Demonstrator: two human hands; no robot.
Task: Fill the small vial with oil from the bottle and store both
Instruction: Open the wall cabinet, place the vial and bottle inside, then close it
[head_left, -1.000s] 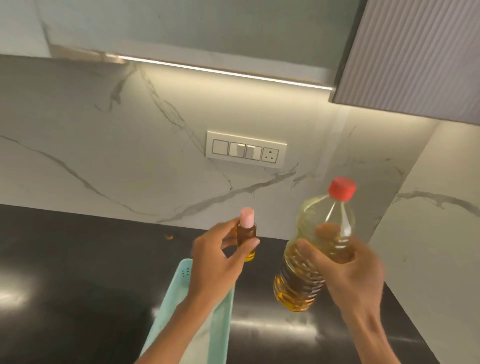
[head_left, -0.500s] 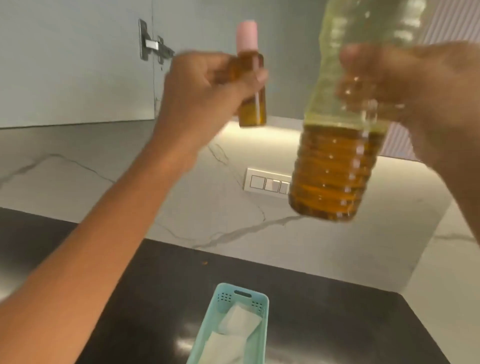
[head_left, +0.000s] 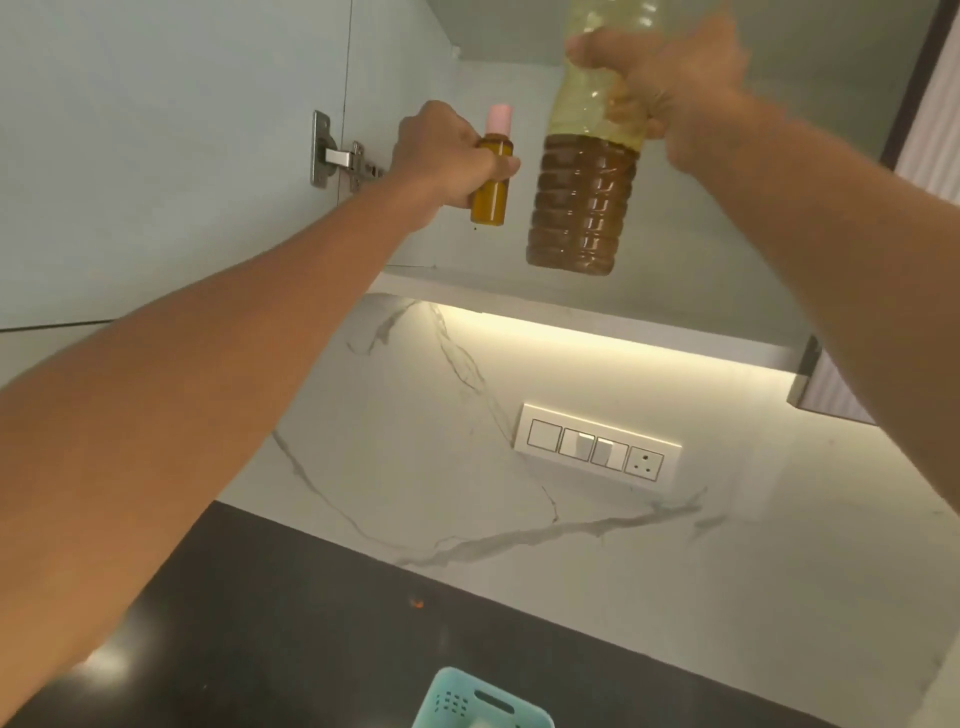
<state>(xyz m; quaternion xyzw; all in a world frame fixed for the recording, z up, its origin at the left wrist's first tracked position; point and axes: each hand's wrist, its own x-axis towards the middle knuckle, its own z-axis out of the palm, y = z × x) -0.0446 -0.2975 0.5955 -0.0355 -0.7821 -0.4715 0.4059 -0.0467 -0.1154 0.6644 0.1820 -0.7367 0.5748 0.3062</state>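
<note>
The left hand (head_left: 441, 150) is closed around a small amber glass vial with a pink cap (head_left: 492, 174), held upright beside the ribbed clear plastic oil bottle (head_left: 584, 192) gripped by the right hand (head_left: 670, 78). Both hang inside the open pale cabinet (head_left: 498, 36), above its shelf edge (head_left: 571, 306), with the metal door hinge (head_left: 337, 158) just left.

An open wall cabinet (head_left: 519, 283) shows a pale interior, its door (head_left: 156, 156) swung left on a metal hinge (head_left: 340, 158); a lit strip (head_left: 597, 332) glows under its base. Below, the white marble backsplash (head_left: 415, 441) carries a switch panel (head_left: 597, 451) with a socket; a teal perforated basket (head_left: 483, 701) stands on the black countertop (head_left: 285, 623).
</note>
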